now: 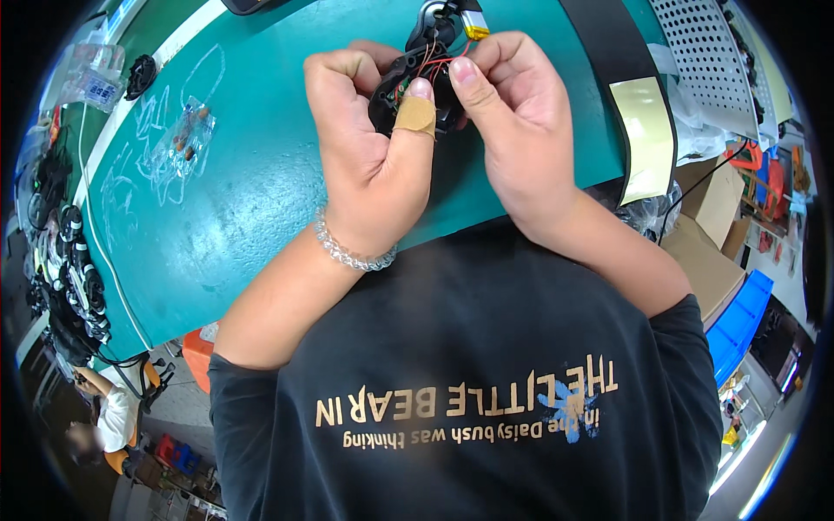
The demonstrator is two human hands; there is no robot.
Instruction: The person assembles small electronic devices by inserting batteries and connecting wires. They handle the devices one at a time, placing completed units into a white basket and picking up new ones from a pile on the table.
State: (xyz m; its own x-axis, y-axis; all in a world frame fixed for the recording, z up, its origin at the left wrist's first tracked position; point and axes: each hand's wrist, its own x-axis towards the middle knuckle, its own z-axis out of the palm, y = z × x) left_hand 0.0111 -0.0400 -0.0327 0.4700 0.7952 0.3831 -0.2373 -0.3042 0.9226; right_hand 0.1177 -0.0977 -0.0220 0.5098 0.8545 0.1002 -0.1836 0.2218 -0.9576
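Note:
Near the far edge of the green table, my left hand [373,165] grips an opened black plastic housing [380,111] with circuitry inside. Its thumb, wrapped in a tan bandage [416,116], presses on the housing. Thin red and brown wires [429,62] run across the opening. My right hand [528,130] is closed at the housing's right side, thumb and forefinger pinched by the red wires; what lies between the fingertips is hidden. Just beyond them is a small silver battery pack [473,23] with a yellow end, beside a grey-black curved part [427,22].
A clear bag of small brown parts [188,137] lies on the green table [252,200]. Black cables and parts [74,269] crowd the left edge. To the right are a black strip [599,52] with a yellow sheet [645,130], and a perforated white tray [704,61]. A person [113,421] sits at lower left.

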